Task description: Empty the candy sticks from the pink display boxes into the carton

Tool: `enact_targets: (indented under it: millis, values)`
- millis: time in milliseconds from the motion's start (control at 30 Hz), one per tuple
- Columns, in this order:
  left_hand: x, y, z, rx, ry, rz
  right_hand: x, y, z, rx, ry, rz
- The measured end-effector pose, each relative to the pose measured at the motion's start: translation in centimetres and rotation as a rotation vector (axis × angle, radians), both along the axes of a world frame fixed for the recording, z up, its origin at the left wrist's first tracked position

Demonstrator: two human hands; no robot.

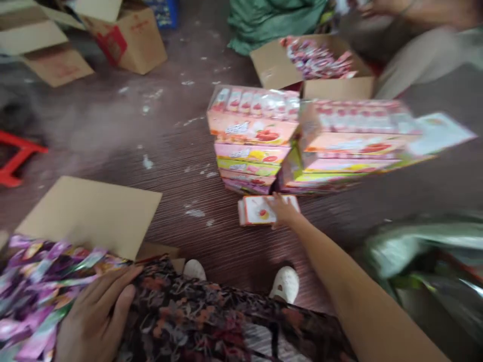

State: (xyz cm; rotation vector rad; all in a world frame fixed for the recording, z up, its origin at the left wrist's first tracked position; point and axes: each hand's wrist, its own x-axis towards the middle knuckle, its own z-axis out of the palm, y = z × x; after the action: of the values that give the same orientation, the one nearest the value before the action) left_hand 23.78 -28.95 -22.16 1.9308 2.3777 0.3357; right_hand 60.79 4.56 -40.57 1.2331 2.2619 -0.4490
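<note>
My right hand (284, 211) reaches down to a small stack of flat white cartons (256, 211) with a fruit picture and orange edges, lying on the floor. Its fingers span the right part of the stack, gripping it across the top. My left hand (100, 306) lies with fingers stretched out over my patterned clothing, at the edge of a carton full of purple wrapped sticks (41, 286). Just beyond the right hand stand two piles of filled display boxes, a left pile (252, 136) and a right pile (354, 146), with small packs showing on top.
An open carton of pink wrapped pieces (320, 63) stands behind the piles, near another person's arm (426, 12). More cardboard boxes (128, 40) are at the upper left. A red plastic frame (18, 156) is at the left, a green plastic bag (426, 246) at the right.
</note>
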Motion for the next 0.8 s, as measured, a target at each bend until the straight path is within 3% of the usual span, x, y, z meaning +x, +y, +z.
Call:
enact_targets:
  millis: [167, 233, 267, 367, 467, 533, 600, 700, 800]
  values:
    - [2.4, 1.3, 2.0, 0.06, 0.076, -0.061, 1.9, -1.6, -4.4, 0.197, 0.226, 0.064]
    - [2.7, 1.3, 2.1, 0.046, 0.07, -0.049, 1.6, -2.6, -4.2, 0.218, 0.271, -0.024]
    - [2.8, 1.2, 2.1, 0.048, 0.063, -0.045, 1.3, -3.1, -3.3, 0.196, 0.278, -0.089]
    - [2.5, 0.8, 1.9, 0.096, 0.014, -0.037, 0.1, -4.8, 2.9, -0.012, 0.388, -0.339]
    - [2.0, 1.1, 1.3, 0.157, -0.139, 0.001, -1.6, -7.1, 10.7, -0.422, 0.875, -0.624]
    - [2.5, 2.1, 1.2, 0.169, -0.337, 0.098, -3.1, -9.2, 15.3, -0.702, 1.122, -0.764]
    - [3.9, 3.4, 2.1, 0.17, -0.654, 0.237, -5.2, -12.0, 19.0, -0.934, 1.215, -0.855]
    - [6.1, 4.9, 4.9, 0.116, -1.354, 0.352, -10.0, -16.8, 22.6, -1.15, 1.304, -0.875]
    - [6.2, 3.6, 8.0, 0.068, -1.863, 0.362, -16.0, -21.3, 24.6, -1.301, 1.459, -0.65]
